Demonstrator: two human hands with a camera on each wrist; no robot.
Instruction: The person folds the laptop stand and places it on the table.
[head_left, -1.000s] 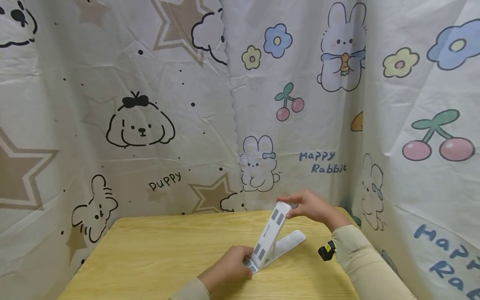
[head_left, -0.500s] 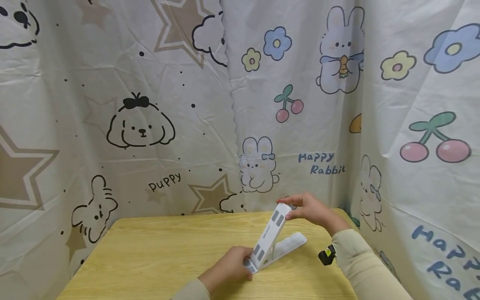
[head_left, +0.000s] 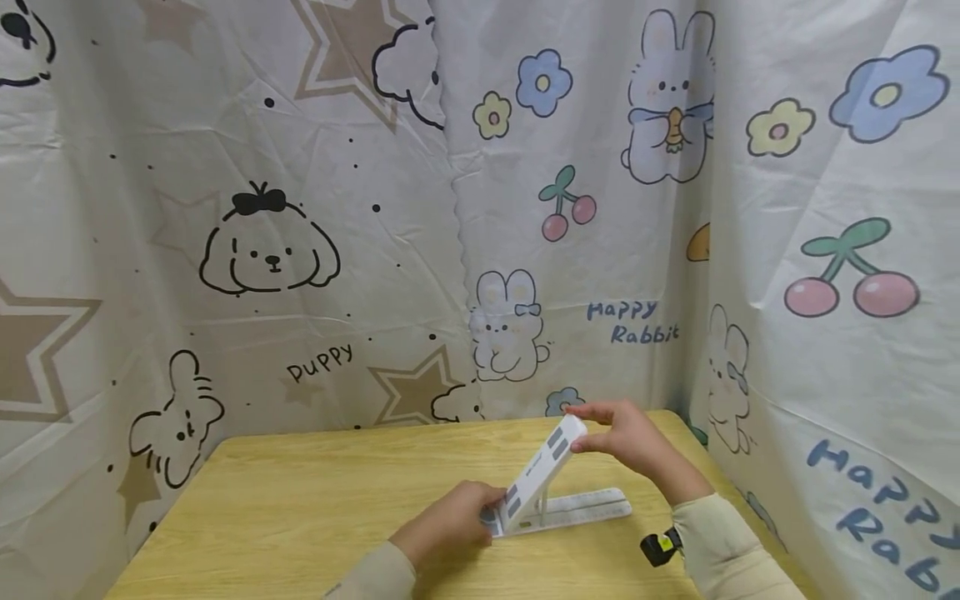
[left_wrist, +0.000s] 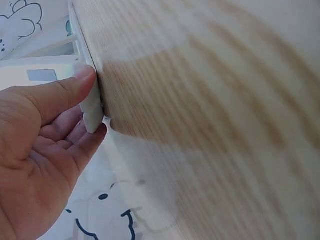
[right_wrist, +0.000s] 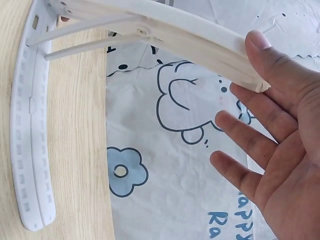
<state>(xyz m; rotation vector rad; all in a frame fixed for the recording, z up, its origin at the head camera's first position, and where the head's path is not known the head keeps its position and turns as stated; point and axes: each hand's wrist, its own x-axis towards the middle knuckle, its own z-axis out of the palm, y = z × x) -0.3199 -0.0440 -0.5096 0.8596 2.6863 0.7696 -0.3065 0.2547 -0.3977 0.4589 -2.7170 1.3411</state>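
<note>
A white folding laptop stand (head_left: 542, 468) with grey pads stands propped open on the table, its upper arm slanting up to the right. Thin struts join this arm to the slotted base (right_wrist: 31, 120), seen along the left of the right wrist view. My left hand (head_left: 459, 515) grips the low hinged end. In the left wrist view, the left thumb (left_wrist: 86, 79) presses one face of that end (left_wrist: 92, 112), with fingers behind. At the raised end, my right hand (head_left: 624, 440) pinches the tip between thumb and index finger; its other fingers (right_wrist: 245, 135) are spread off the stand.
The wood-grain table (head_left: 315, 500) spreads under both hands. Patterned curtains (head_left: 360, 275) hang close behind it and along the sides. A small black device (head_left: 660, 547) is strapped at the right sleeve (head_left: 723, 542).
The base has swung so its far end points more to the right and nearer. The upper arm leans lower, and my right hand has come down with it. The head view has shifted slightly.
</note>
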